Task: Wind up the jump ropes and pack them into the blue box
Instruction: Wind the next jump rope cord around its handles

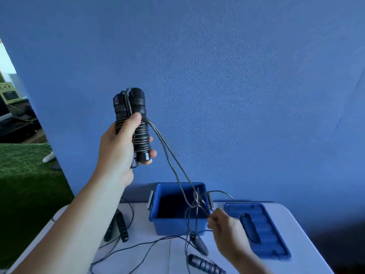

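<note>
My left hand is raised high and grips the two black handles of a jump rope held together, with several turns of cord wound round them. Two loose strands of cord run down from the bundle to my right hand, which pinches the cord just in front of the blue box. The box stands open on the white table and looks dark inside. A second rope's black handles lie left of the box. A third pair of handles lies in front of it.
The blue lid lies flat to the right of the box, with a dark handle recess. Loose cords trail across the table's front. A blue backdrop fills the rear; green turf and a white shoe show at far left.
</note>
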The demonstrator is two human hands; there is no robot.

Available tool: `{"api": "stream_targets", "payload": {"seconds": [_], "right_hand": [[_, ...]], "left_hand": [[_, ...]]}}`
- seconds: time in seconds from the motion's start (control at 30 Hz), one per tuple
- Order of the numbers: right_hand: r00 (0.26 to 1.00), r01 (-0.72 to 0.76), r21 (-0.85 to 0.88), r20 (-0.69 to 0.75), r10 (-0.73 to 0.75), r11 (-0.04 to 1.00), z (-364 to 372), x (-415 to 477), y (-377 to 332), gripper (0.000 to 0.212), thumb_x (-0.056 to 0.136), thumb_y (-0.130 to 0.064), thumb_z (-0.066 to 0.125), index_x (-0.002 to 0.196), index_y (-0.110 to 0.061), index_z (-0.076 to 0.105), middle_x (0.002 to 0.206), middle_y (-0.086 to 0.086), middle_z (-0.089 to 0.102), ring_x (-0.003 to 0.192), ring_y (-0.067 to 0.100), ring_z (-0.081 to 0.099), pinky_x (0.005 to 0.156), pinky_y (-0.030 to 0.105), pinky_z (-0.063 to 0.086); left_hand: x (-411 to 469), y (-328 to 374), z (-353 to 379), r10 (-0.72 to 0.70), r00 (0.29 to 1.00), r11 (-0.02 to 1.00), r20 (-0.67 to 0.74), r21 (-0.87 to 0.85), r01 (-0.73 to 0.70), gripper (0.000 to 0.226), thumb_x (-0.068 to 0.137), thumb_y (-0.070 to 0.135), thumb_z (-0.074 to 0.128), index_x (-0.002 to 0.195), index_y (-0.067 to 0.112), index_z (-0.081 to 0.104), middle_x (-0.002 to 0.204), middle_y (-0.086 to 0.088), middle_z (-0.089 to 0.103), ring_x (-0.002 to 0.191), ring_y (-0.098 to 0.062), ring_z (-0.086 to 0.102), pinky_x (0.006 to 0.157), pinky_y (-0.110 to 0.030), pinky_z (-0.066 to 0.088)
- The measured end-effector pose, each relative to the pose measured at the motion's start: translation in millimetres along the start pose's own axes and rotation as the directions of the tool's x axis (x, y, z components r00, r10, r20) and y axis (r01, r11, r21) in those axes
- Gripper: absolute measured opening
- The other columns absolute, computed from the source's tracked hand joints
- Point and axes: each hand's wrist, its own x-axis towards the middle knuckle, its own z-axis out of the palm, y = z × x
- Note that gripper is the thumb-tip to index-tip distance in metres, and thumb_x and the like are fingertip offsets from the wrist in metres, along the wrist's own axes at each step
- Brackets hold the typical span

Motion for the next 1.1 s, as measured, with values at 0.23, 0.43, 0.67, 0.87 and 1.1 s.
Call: {"api": "stream_targets", "payload": {"seconds": [0.23, 0.43, 0.67, 0.87, 1.1], "right_hand": [[0.997, -0.019, -0.132, 0.066, 0.028, 0.991, 4, 0, 9, 0.021, 0.094, -0.032, 0.053, 0.073, -0.03, 0.053, 0.072, -0.004, 0.066, 0.068, 0.013, 0.06, 0.064, 0.032, 0.049], [0.976, 0.202, 0.078, -0.097, -0.194, 0.976, -2, 2, -21, 0.018, 0.084, -0.024, 0.064, 0.07, -0.03, 0.056, 0.087, -0.02, 0.054, 0.082, 0.005, 0.053, 0.063, 0.024, 0.046], [0.963, 0.214, -0.02, -0.161, -0.215, 0.977, -12, 5, -24, 0.031, 0.07, -0.015, 0.073, 0.071, -0.031, 0.047, 0.145, -0.016, 0.041, 0.126, 0.01, 0.036, 0.094, 0.031, 0.038], [0.998, -0.017, 0.024, -0.058, 0.018, 1.0, -17, 12, -9, 0.028, 0.085, -0.017, 0.065, 0.103, -0.031, 0.048, 0.069, -0.014, 0.059, 0.077, 0.013, 0.058, 0.063, 0.029, 0.045], [0.965, -0.169, 0.118, 0.219, 0.141, 0.978, -10, 14, -16, 0.017, 0.085, -0.028, 0.065, 0.07, -0.022, 0.062, 0.06, -0.006, 0.06, 0.056, 0.013, 0.061, 0.06, 0.032, 0.054]], "left_hand": [[-1, -3, 2, -0.02, 0.999, 1.0, 0.041, 0.017, 0.019, 0.03, 0.093, 0.045, 0.068, 0.104, 0.017, 0.066, 0.074, -0.011, 0.07, 0.048, -0.031, 0.063, 0.05, -0.032, 0.05], [-6, -6, 7, -0.026, 0.995, 0.999, 0.097, 0.037, 0.022, 0.028, 0.093, 0.044, 0.067, 0.103, 0.017, 0.066, 0.077, -0.014, 0.07, 0.049, -0.032, 0.063, 0.05, -0.033, 0.05], [-8, 7, 4, 0.011, 0.997, 1.0, 0.081, 0.015, -0.012, 0.025, 0.094, 0.044, 0.066, 0.1, 0.02, 0.066, 0.074, -0.012, 0.07, 0.048, -0.032, 0.063, 0.049, -0.032, 0.05], [-7, 18, 0, 0.05, 0.997, 0.999, 0.055, -0.001, -0.05, 0.024, 0.095, 0.043, 0.065, 0.097, 0.02, 0.066, 0.073, -0.01, 0.069, 0.048, -0.031, 0.062, 0.048, -0.033, 0.049], [-8, 19, 0, 0.046, 0.996, 0.999, 0.074, 0.004, -0.046, 0.025, 0.095, 0.044, 0.065, 0.097, 0.019, 0.065, 0.075, -0.011, 0.069, 0.048, -0.031, 0.062, 0.049, -0.033, 0.05]]}}
